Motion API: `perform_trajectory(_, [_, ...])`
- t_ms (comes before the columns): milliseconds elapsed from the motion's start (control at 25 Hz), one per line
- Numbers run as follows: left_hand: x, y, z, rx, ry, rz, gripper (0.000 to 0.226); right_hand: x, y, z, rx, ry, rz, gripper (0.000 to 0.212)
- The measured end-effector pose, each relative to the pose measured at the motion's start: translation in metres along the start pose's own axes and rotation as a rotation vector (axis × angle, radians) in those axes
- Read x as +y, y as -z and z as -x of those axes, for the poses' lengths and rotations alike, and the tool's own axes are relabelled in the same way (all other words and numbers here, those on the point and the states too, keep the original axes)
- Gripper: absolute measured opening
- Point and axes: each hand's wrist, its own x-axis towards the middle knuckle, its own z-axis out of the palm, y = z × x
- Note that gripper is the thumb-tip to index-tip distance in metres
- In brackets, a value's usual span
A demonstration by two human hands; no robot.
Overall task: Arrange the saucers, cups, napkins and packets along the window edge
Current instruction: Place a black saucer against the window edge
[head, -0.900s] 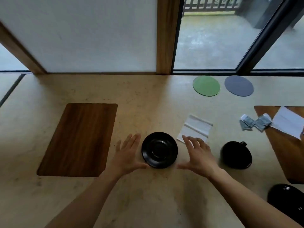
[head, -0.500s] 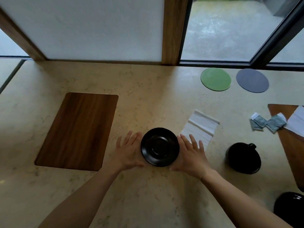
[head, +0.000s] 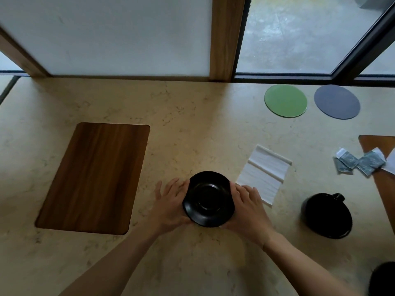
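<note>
A black saucer [head: 208, 199] is at the middle of the beige table, gripped by its rim from both sides. My left hand [head: 170, 205] holds its left edge and my right hand [head: 248, 210] its right edge. A white folded napkin [head: 264, 173] lies just right of the saucer. A black cup [head: 326, 215] stands upside down further right. Grey-green packets [head: 359, 162] lie near the right edge, partly on a second placemat. Part of another black saucer [head: 382, 278] shows at the bottom right corner.
A brown wooden placemat [head: 94, 178] lies to the left; another one [head: 382, 159] is cut off at the right edge. A green round coaster [head: 285, 100] and a grey one [head: 336, 101] sit by the window frame [head: 226, 39] along the table's far edge.
Both hands closed in from either side and took hold of the black saucer. The view tilted down and closer to the table.
</note>
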Motion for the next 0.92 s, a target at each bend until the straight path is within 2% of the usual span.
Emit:
perform_trajectory(200, [-0.013, 0.01, -0.022, 0.092, -0.031, 0.012, 0.118, 0.001, 0.012, -0.029, 0.04, 0.012, 0.035, 0.126])
perform_trajectory(360, [-0.019, 0.048, -0.065, 0.126, -0.031, 0.014, 0.133, 0.01, 0.038, -0.072, 0.129, 0.043, 0.106, 0.127])
perform_trajectory(600, [-0.027, 0.103, -0.149, 0.218, -0.028, 0.015, 0.132, 0.025, 0.091, -0.156, 0.132, -0.011, 0.14, 0.13])
perform_trajectory(920, [-0.049, 0.149, -0.237, 0.212, 0.035, 0.01, 0.122, 0.036, 0.129, -0.253, 0.184, 0.005, 0.065, 0.126])
